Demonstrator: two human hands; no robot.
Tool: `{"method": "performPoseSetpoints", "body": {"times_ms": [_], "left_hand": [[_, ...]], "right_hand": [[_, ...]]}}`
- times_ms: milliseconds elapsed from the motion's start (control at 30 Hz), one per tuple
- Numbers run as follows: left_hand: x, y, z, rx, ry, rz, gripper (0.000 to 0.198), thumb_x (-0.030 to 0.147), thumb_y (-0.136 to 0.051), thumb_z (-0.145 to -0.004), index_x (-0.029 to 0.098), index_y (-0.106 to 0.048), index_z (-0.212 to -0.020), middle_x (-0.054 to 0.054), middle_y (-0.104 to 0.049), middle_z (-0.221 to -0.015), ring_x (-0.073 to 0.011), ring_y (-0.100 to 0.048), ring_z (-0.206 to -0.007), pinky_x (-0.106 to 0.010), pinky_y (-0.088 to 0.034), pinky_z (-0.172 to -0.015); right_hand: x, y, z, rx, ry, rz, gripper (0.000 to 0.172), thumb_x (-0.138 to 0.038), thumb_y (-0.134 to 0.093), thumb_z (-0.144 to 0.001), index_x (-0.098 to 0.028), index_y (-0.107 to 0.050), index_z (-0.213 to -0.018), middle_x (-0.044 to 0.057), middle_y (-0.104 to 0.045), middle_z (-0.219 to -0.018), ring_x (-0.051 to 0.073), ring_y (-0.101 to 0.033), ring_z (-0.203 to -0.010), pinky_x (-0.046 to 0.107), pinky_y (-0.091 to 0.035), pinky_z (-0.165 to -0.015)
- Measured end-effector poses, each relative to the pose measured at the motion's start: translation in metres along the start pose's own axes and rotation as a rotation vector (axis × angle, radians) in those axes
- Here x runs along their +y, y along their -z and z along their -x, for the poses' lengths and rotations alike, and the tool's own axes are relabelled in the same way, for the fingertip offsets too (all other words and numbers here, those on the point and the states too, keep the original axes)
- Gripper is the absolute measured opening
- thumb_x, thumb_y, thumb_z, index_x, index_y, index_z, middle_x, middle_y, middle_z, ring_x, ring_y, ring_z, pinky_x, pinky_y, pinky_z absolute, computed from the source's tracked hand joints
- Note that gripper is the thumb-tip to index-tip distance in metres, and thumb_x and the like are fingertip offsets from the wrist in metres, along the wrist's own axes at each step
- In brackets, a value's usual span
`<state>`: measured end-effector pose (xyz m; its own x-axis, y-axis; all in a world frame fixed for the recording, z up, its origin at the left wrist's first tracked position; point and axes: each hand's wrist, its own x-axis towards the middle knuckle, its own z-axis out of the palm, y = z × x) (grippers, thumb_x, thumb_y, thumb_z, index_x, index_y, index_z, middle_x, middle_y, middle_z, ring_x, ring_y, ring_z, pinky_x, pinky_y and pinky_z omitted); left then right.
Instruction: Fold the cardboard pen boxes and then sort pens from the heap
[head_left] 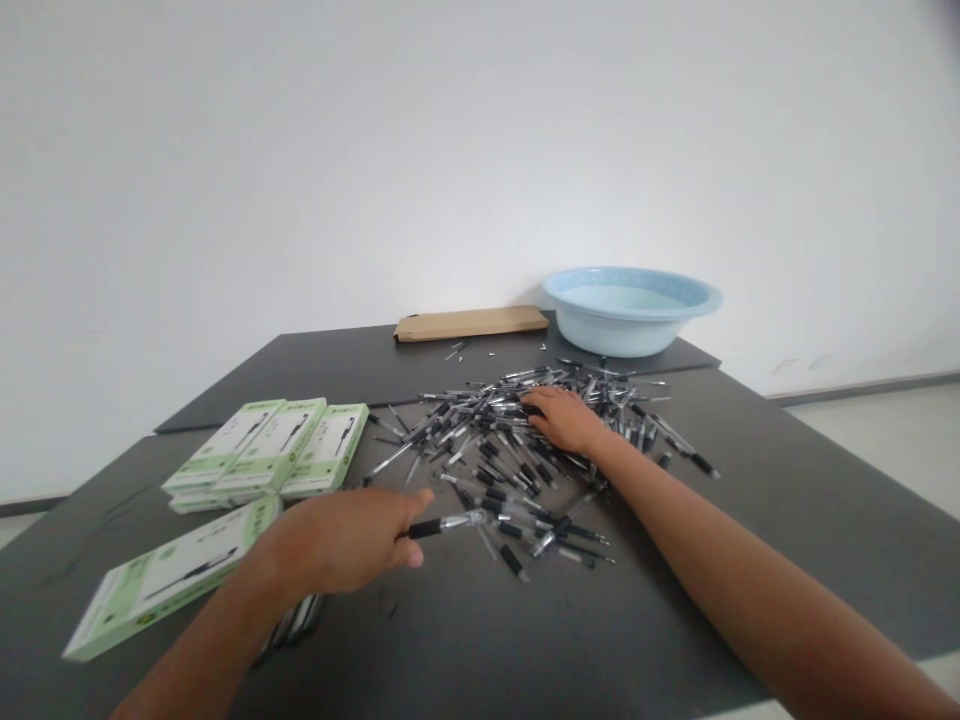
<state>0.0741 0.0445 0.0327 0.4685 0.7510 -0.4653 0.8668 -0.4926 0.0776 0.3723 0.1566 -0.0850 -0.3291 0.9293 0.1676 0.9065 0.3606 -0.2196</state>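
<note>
My left hand (352, 540) is closed around a pen (442, 523) with a black grip and a clear and silver end, which points right above the table. Beneath that hand, a few more pens (300, 620) lie side by side, partly covered by my wrist. My right hand (562, 418) rests on a large loose pile of pens (495, 450), its fingers spread among them. The fingertips are partly hidden, and no pen can be made out firmly in them. Pens in the pile have black grips and clear barrels and point every way.
Stacked green and white pen boxes (274, 445) stand at the left, with another box (176, 570) lying nearer me. Behind the pile are a flat brown cardboard piece (472, 323) and a light blue basin (630, 325). Small bits lie on the dark table (352, 360) near the cardboard.
</note>
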Motion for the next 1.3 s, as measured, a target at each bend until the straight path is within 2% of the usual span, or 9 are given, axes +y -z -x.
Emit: {"method": "performPoseSetpoints", "body": {"times_ms": [133, 300, 467, 667, 800, 900, 1000, 1167, 1300], "left_hand": [[0.001, 0.001, -0.002, -0.116, 0.006, -0.06, 0.06, 0.034, -0.048, -0.088, 0.015, -0.038, -0.143, -0.017, -0.06, -0.127, -0.0331, -0.057, -0.113, -0.044, -0.045, -0.09], [0.007, 0.0, -0.004, -0.135, -0.015, -0.066, 0.059, 0.031, -0.051, -0.087, 0.014, -0.04, -0.142, -0.018, -0.062, -0.124, -0.0341, -0.058, -0.112, -0.043, -0.047, -0.089], [0.008, -0.005, -0.008, -0.138, -0.03, -0.077, 0.055, 0.031, -0.053, -0.086, 0.015, -0.047, -0.138, -0.018, -0.065, -0.119, -0.0342, -0.061, -0.108, -0.043, -0.048, -0.087], [0.014, -0.005, -0.011, -0.194, -0.005, -0.112, 0.055, 0.031, -0.05, -0.086, 0.014, -0.047, -0.138, -0.019, -0.064, -0.119, -0.0357, -0.06, -0.107, -0.046, -0.047, -0.086], [0.018, -0.006, -0.012, -0.217, -0.004, -0.121, 0.054, 0.03, -0.051, -0.086, 0.014, -0.048, -0.138, -0.018, -0.064, -0.121, -0.0347, -0.059, -0.109, -0.044, -0.047, -0.088], [0.019, -0.007, -0.014, -0.226, -0.008, -0.121, 0.051, 0.03, -0.053, -0.086, 0.015, -0.05, -0.135, -0.018, -0.065, -0.118, -0.035, -0.06, -0.108, -0.045, -0.048, -0.087], [0.019, -0.007, -0.015, -0.228, -0.015, -0.123, 0.048, 0.03, -0.053, -0.086, 0.015, -0.053, -0.133, -0.018, -0.066, -0.115, -0.0353, -0.061, -0.105, -0.045, -0.049, -0.085], [0.021, -0.006, -0.016, -0.24, -0.006, -0.119, 0.046, 0.029, -0.054, -0.086, 0.015, -0.055, -0.13, -0.017, -0.067, -0.115, -0.0345, -0.062, -0.103, -0.043, -0.049, -0.085], [0.021, -0.006, -0.016, -0.249, -0.017, -0.128, 0.047, 0.029, -0.053, -0.086, 0.015, -0.055, -0.131, -0.018, -0.067, -0.112, -0.0353, -0.062, -0.103, -0.045, -0.049, -0.084]], "right_hand": [[0.015, 0.005, 0.006, -0.004, 0.006, 0.003, 0.029, -0.024, -0.049, -0.089, -0.021, -0.059, -0.116, 0.008, -0.056, -0.129, 0.023, -0.048, -0.12, 0.039, -0.031, -0.102], [0.031, 0.012, 0.008, -0.013, -0.002, 0.018, 0.021, -0.019, -0.05, -0.087, -0.018, -0.063, -0.103, 0.009, -0.063, -0.114, 0.022, -0.054, -0.108, 0.033, -0.036, -0.094], [0.043, 0.019, 0.01, -0.043, 0.006, 0.02, 0.02, -0.018, -0.05, -0.085, -0.019, -0.063, -0.1, 0.008, -0.067, -0.106, 0.021, -0.059, -0.099, 0.029, -0.04, -0.087], [0.051, 0.026, 0.011, -0.063, -0.017, 0.035, 0.019, -0.015, -0.05, -0.081, -0.019, -0.064, -0.094, 0.008, -0.069, -0.098, 0.023, -0.062, -0.09, 0.029, -0.043, -0.079], [0.048, 0.024, 0.012, -0.046, -0.047, 0.043, 0.025, -0.025, -0.052, -0.084, -0.018, -0.06, -0.106, 0.012, -0.068, -0.107, 0.027, -0.062, -0.096, 0.034, -0.044, -0.082], [0.044, 0.02, 0.013, -0.062, -0.009, 0.018, 0.041, -0.038, -0.057, -0.084, -0.021, -0.053, -0.122, 0.01, -0.064, -0.119, 0.026, -0.06, -0.106, 0.034, -0.043, -0.088], [0.039, 0.015, 0.013, -0.087, 0.034, 0.006, 0.05, -0.042, -0.064, -0.08, -0.024, -0.052, -0.125, 0.008, -0.06, -0.126, 0.025, -0.057, -0.112, 0.034, -0.041, -0.093], [0.039, 0.012, 0.01, -0.068, 0.028, 0.023, 0.034, -0.032, -0.06, -0.083, -0.024, -0.059, -0.116, 0.007, -0.064, -0.12, 0.025, -0.058, -0.111, 0.035, -0.041, -0.092], [0.042, 0.014, 0.009, -0.033, -0.016, 0.04, 0.021, -0.026, -0.052, -0.088, -0.023, -0.064, -0.105, 0.006, -0.068, -0.109, 0.023, -0.062, -0.099, 0.031, -0.042, -0.084]]}}
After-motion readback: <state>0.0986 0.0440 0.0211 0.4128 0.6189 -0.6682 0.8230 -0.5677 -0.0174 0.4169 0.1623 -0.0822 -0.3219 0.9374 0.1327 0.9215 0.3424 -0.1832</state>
